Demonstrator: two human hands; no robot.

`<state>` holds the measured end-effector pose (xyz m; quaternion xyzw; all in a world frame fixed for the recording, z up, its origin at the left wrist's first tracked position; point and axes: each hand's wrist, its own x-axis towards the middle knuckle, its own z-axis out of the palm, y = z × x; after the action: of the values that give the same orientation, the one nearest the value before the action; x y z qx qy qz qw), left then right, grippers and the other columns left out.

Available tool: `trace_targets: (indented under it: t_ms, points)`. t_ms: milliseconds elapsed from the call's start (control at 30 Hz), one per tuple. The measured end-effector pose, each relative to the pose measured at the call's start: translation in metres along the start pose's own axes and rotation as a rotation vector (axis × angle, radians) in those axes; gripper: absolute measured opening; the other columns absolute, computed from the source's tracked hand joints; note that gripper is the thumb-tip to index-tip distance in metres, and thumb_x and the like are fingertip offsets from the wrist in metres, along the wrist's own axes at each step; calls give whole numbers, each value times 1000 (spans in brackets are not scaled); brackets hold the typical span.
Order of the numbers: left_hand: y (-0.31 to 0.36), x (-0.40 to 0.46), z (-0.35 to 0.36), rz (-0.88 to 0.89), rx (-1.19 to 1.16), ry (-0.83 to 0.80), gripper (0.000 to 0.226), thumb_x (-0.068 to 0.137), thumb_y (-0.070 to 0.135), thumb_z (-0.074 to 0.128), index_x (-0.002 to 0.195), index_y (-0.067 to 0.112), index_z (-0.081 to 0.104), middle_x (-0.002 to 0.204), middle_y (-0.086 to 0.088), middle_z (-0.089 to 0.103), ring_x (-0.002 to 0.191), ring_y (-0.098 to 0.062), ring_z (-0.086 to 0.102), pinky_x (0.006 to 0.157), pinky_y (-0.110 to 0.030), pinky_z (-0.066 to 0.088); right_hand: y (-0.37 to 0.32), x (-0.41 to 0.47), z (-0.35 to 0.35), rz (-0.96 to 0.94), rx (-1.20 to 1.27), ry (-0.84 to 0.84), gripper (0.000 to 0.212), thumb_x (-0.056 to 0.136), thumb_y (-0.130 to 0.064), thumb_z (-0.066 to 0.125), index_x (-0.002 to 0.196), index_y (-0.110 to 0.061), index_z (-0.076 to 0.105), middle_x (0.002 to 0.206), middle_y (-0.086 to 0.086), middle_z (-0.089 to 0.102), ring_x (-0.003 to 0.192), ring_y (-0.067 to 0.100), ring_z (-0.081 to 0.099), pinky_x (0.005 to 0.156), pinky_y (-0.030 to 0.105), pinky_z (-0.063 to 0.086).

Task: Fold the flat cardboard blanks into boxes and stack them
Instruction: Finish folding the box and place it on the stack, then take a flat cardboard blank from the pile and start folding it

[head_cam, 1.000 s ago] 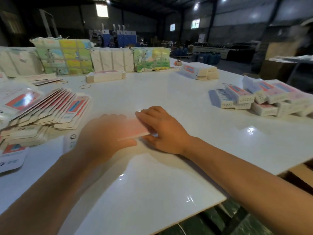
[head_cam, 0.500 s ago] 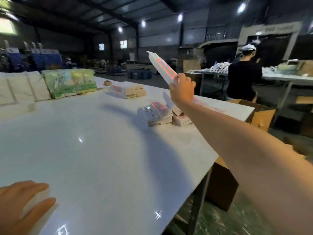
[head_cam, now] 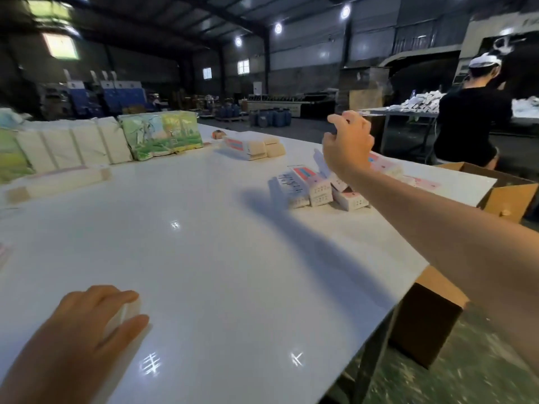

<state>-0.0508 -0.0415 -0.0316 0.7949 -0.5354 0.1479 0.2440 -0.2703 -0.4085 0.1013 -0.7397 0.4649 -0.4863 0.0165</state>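
A pile of folded white boxes with red and blue print (head_cam: 315, 188) lies on the white table (head_cam: 204, 258) at the right. My right hand (head_cam: 347, 144) hovers just above that pile, fingers loosely curled, holding nothing. At the near left, my left hand (head_cam: 96, 322) rests on the table with its fingers over a small white object (head_cam: 128, 312) that is mostly hidden. A second group of folded boxes (head_cam: 250, 145) sits further back near the middle.
Wrapped bundles (head_cam: 160, 135) and white packs (head_cam: 73, 147) line the table's far left. An open cardboard carton (head_cam: 507, 193) stands off the right edge, a brown box (head_cam: 428, 319) below it. A person in black (head_cam: 472, 121) works at another table.
My right hand held a folded box raised above the pile half a second ago; now that hand holds nothing over the pile. The view has swung right since one second ago.
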Motion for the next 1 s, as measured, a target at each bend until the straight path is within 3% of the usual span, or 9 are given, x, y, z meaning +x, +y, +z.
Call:
trace_targets:
  t_ms: [100, 167, 267, 333, 467, 633, 800, 933, 1000]
  points:
    - [22, 1, -16, 21, 14, 11, 39, 72, 59, 39, 92, 35, 62, 91, 22, 49, 91, -12, 44, 77, -37, 46, -81, -40, 2, -274, 294, -137, 30, 92, -14, 48, 116, -15, 65, 122, 5, 62, 110, 19, 53, 96, 35, 43]
    - [26, -1, -21, -100, -48, -60, 46, 70, 59, 38, 94, 30, 64, 98, 18, 54, 102, -14, 49, 87, -29, 40, -121, -90, 7, -458, 401, -360, 26, 91, -13, 50, 109, -13, 70, 111, 5, 69, 96, 17, 59, 89, 32, 47]
    - [26, -4, -21, -165, -60, -31, 48, 78, 45, 40, 98, 13, 69, 104, 2, 65, 106, -20, 53, 89, -24, 35, -154, -174, 27, -692, 256, -710, 25, 92, -18, 47, 104, -14, 69, 110, 7, 68, 101, 28, 58, 86, 38, 48]
    - [22, -5, -19, -159, -9, -48, 38, 89, 34, 41, 102, 12, 69, 106, -3, 65, 105, -22, 54, 90, -28, 37, -162, -213, 38, -774, 147, -808, 27, 93, -23, 44, 101, -14, 67, 109, 10, 64, 102, 31, 54, 83, 38, 46]
    - [11, -1, -6, -162, 0, -81, 32, 96, 29, 43, 112, 13, 65, 114, -5, 63, 108, -20, 53, 94, -32, 37, -159, -233, 45, -766, 211, -822, 29, 94, -25, 43, 112, -18, 66, 115, 5, 59, 108, 26, 50, 87, 34, 44]
    - [16, 6, -6, -244, -42, -157, 29, 95, 24, 49, 117, 11, 64, 120, -11, 61, 113, -26, 52, 99, -38, 38, -153, -232, 47, -772, 261, -770, 30, 94, -24, 44, 106, -15, 70, 113, 3, 64, 103, 24, 53, 85, 34, 45]
    - [-6, 30, -66, -488, -349, -11, 20, 91, 21, 54, 93, 11, 71, 95, -8, 69, 93, -26, 63, 79, -30, 48, -153, -232, 51, -772, 304, -730, 21, 94, -20, 51, 94, -15, 71, 108, 2, 66, 102, 26, 56, 79, 28, 41]
    - [-73, 52, -124, -675, 87, 179, 23, 93, 19, 44, 97, 13, 65, 96, -3, 64, 90, -26, 59, 70, -31, 44, -152, -232, 55, -770, 336, -737, 15, 90, -12, 57, 91, -14, 71, 99, 1, 66, 96, 23, 55, 72, 25, 31]
    - [-111, 48, -142, -778, 244, 135, 22, 92, 21, 46, 103, 11, 62, 97, 1, 60, 92, -22, 58, 66, -30, 39, -152, -232, 56, -774, 348, -736, 13, 89, -11, 59, 87, -14, 71, 95, 1, 65, 91, 18, 52, 72, 25, 33]
